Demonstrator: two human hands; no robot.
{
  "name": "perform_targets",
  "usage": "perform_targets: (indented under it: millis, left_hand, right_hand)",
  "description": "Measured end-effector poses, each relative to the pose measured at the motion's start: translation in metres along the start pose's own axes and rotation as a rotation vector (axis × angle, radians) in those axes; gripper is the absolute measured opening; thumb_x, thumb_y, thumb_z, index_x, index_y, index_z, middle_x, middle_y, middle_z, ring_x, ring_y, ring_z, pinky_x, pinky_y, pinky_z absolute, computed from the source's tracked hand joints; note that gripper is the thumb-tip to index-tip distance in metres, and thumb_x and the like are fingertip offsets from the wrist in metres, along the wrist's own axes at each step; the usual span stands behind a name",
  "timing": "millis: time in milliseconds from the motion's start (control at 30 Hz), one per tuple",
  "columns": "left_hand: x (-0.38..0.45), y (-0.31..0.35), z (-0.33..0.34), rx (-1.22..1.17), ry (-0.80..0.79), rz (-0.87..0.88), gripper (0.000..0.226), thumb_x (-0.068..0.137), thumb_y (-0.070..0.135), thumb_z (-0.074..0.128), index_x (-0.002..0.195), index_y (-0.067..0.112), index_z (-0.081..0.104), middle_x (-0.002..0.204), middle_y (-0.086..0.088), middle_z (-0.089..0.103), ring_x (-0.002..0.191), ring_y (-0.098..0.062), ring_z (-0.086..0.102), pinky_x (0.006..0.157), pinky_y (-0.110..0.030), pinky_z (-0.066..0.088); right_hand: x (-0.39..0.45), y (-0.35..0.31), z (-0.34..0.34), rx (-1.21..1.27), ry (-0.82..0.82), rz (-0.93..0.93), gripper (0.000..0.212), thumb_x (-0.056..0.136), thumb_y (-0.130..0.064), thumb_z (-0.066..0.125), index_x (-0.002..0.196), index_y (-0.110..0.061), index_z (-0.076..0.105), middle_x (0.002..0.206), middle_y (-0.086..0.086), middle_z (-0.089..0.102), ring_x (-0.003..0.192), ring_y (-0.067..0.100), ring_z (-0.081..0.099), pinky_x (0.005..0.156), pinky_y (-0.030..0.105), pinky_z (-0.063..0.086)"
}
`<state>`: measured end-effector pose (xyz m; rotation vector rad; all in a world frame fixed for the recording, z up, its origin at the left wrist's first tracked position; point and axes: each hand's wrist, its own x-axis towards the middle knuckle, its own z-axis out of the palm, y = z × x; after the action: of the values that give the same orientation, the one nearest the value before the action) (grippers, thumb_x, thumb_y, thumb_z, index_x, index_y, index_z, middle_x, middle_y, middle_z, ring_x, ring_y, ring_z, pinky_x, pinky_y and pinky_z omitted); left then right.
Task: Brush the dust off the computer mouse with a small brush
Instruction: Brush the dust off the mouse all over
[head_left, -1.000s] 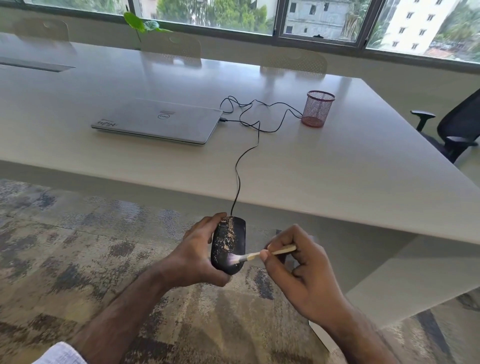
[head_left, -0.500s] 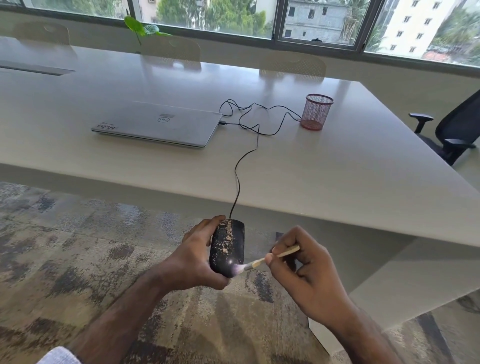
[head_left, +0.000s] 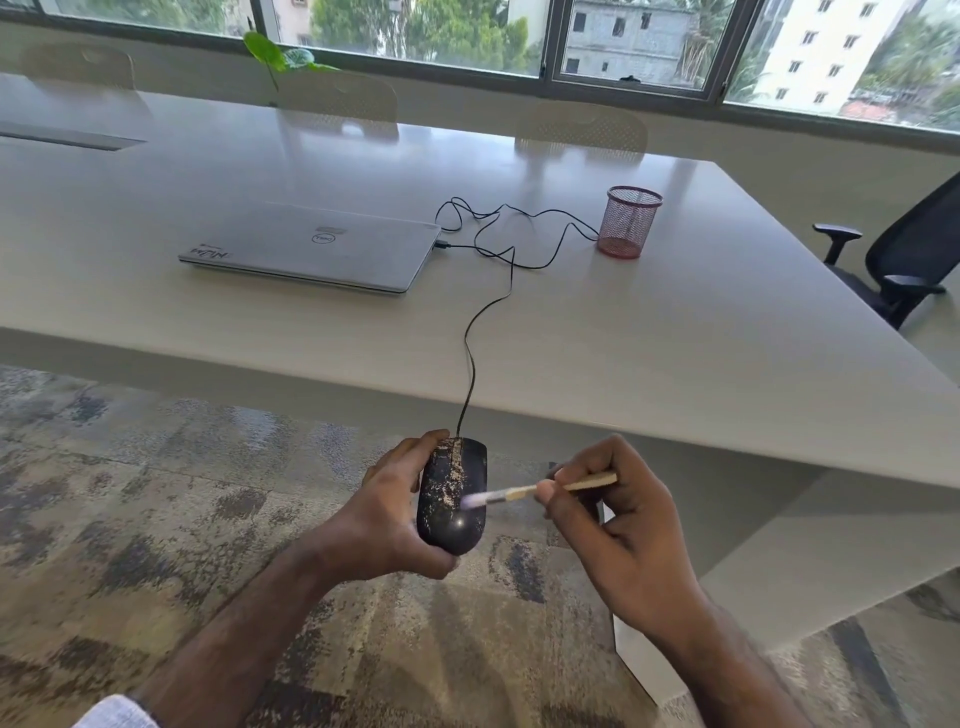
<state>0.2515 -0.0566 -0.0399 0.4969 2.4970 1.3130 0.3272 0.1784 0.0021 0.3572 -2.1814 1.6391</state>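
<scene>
The left hand (head_left: 387, 512) grips the computer mouse (head_left: 453, 496) from its left side, fingers curled over the front edge and thumb tucked under the rear, holding it in the air below the near edge of the desk (head_left: 675, 338) and above the carpet (head_left: 130, 493). The right hand (head_left: 618, 525) pinches the small brush (head_left: 524, 492) near mid-handle between thumb and fingertips, with the bristles lying on the mouse's right flank, just left of that hand. To do this stroke well, I would judge that the bristles should sweep lightly outward, away from the gripping palm, so loosened grit falls to the carpet rather than back onto the shell; the left hand probably needs to turn the mouse to expose the speckled strip down the middle, where most of the dust sits. Pressing hard would likely splay the soft tuft and smear the powder. The mouse is a smooth, glossy black dome with a bright highlight near its rear, mottled with pale, grainy dust. The brush has a slim, pale wooden handle and a blurred, whitish, soft-looking tuft. A thin black cable (head_left: 470, 358) runs from the mouse's front up over the desk edge, beyond both hands; it looks slack, but tugging could drag it.
</scene>
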Motion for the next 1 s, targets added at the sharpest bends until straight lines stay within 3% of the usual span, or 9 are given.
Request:
perform_targets:
  millis: [200,367,500,567,667,767,867,1000]
  left_hand:
    - [-0.002,0.0006,0.0001,0.018,0.009,0.005,0.126,0.045,0.032,0.09,0.158,0.026,0.034,0.134,0.012,0.05,0.128,-0.019,0.053,0.109,-0.045,0.052]
    - [-0.0039,0.0017,-0.0004,0.01,0.007,-0.002,0.127,0.047,0.029,0.092,0.159,0.025,0.032,0.133,0.012,0.049,0.129,-0.018,0.052,0.111,-0.044,0.052]
    - [-0.0048,0.0011,0.0004,0.022,0.005,0.001,0.123,0.049,0.024,0.093,0.157,0.027,0.034,0.133,0.009,0.051,0.128,-0.022,0.053,0.107,-0.048,0.054]
    - [-0.0053,0.0005,0.0008,0.035,0.009,0.004,0.123,0.049,0.023,0.093,0.157,0.028,0.034,0.134,0.008,0.051,0.128,-0.022,0.053,0.108,-0.048,0.053]
    - [-0.005,0.0002,0.0012,0.037,0.004,0.004,0.125,0.05,0.024,0.093,0.159,0.025,0.031,0.14,0.007,0.048,0.133,-0.022,0.05,0.112,-0.046,0.05]
    - [-0.0048,0.0014,0.002,0.029,0.003,0.007,0.123,0.05,0.023,0.092,0.158,0.025,0.033,0.139,0.008,0.048,0.133,-0.021,0.05,0.112,-0.045,0.05]
    - [-0.005,0.0014,0.0023,0.025,0.001,0.018,0.121,0.05,0.023,0.092,0.157,0.026,0.035,0.137,0.008,0.05,0.132,-0.021,0.051,0.111,-0.046,0.051]
    - [-0.0048,0.0007,0.0029,0.04,0.012,0.044,0.114,0.047,0.029,0.09,0.148,0.041,0.039,0.133,0.014,0.051,0.128,-0.017,0.052,0.109,-0.045,0.052]
  right_hand:
    - [-0.0039,0.0039,0.0023,-0.017,-0.055,0.01,0.013,0.09,-0.03,0.069,0.085,-0.029,0.057,0.069,0.011,0.059,0.049,0.038,0.039,0.041,0.048,0.034]
    - [-0.0009,0.0005,0.0021,-0.009,0.007,0.004,0.013,0.089,-0.033,0.071,0.084,-0.034,0.059,0.071,0.004,0.062,0.052,0.038,0.044,0.042,0.048,0.038]
    - [-0.0024,0.0036,0.0057,-0.03,-0.021,0.016,0.013,0.09,-0.033,0.07,0.084,-0.033,0.058,0.069,0.016,0.057,0.05,0.042,0.04,0.041,0.051,0.036]
    - [-0.0041,0.0052,0.0049,-0.023,-0.038,0.011,0.014,0.09,-0.032,0.069,0.084,-0.031,0.057,0.067,0.014,0.054,0.049,0.041,0.037,0.04,0.05,0.034]
    - [-0.0023,0.0044,0.0031,-0.011,0.009,0.016,0.013,0.089,-0.034,0.071,0.083,-0.033,0.058,0.067,0.006,0.057,0.05,0.037,0.04,0.039,0.048,0.034]
    - [0.0019,0.0051,0.0037,-0.03,0.078,0.022,0.012,0.089,-0.036,0.07,0.085,-0.037,0.059,0.068,0.01,0.058,0.05,0.037,0.041,0.039,0.048,0.036]
    - [0.0015,0.0075,0.0059,-0.038,0.047,0.036,0.011,0.091,-0.037,0.068,0.087,-0.036,0.058,0.066,0.013,0.055,0.048,0.04,0.039,0.038,0.049,0.033]
    - [0.0,0.0066,0.0045,-0.04,0.029,0.03,0.012,0.088,-0.036,0.068,0.084,-0.033,0.057,0.065,0.014,0.054,0.05,0.04,0.042,0.041,0.05,0.035]
